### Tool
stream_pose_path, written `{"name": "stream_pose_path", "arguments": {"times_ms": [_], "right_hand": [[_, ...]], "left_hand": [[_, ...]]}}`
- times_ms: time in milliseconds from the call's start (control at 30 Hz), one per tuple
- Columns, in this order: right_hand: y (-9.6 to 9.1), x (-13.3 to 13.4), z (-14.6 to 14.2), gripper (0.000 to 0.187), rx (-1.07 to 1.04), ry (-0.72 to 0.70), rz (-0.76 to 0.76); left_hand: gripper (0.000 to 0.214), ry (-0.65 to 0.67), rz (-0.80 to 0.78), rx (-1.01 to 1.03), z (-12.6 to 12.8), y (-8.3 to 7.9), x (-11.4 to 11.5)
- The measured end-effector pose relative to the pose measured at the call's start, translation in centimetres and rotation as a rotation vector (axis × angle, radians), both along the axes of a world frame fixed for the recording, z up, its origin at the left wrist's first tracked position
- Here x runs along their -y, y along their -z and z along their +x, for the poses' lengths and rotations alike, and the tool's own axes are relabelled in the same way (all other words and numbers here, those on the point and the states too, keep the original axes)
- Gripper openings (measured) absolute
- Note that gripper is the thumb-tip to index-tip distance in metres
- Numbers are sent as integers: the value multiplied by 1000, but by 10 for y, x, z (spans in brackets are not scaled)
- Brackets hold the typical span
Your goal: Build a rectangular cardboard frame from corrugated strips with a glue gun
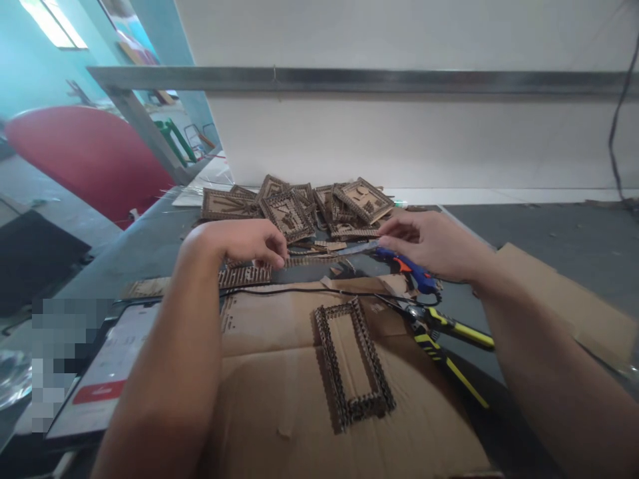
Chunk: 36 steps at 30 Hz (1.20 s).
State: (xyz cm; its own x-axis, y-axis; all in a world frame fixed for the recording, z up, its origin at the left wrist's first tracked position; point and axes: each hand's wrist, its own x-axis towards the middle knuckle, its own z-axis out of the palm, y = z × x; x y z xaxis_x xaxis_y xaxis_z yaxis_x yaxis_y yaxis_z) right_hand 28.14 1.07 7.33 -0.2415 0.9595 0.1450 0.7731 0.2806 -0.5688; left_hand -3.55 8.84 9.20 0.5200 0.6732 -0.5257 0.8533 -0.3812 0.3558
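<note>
My left hand (pixel 249 243) is curled, thumb against fingers, above the back of the worktable. At its fingertips begins a narrow corrugated cardboard strip (pixel 317 261); whether the fingers grip it I cannot make out. My right hand (pixel 424 243) is closed in a pinch, close to the end of a thin grey blade-like strip (pixel 357 249) and just above a blue glue gun (pixel 422 276) with an orange trigger. What the pinch holds is hidden. Nearer me, a rectangular frame of corrugated strips (pixel 367 362) lies on a large cardboard sheet (pixel 269 399).
Behind my hands, small cardboard panels with corrugated borders (pixel 287 213) are heaped. Yellow-and-black pliers (pixel 434 326) lie right of the frame. A black cable (pixel 299 290) crosses the sheet. A phone (pixel 107 372) lies left, a cardboard piece (pixel 564 299) right, a red chair (pixel 90 159) beyond.
</note>
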Motion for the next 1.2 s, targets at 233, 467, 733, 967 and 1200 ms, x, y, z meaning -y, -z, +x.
{"name": "stream_pose_path", "arguments": {"times_ms": [233,467,733,967,1200], "right_hand": [[14,-12,12,19,212,41,1],[26,-17,10,24,274,-8,-22],[23,-20,29,26,297,46,61],[18,-21,42,28,345,72,114],[6,-11,34,27,277,79,128]], "left_hand": [[22,-1,31,-48,15,17,-5],[18,16,331,-39,49,32,0],[18,24,484,-135,72,53,7],[24,130,459,-117,62,38,6],[32,28,422,66,30,-4,9]]}}
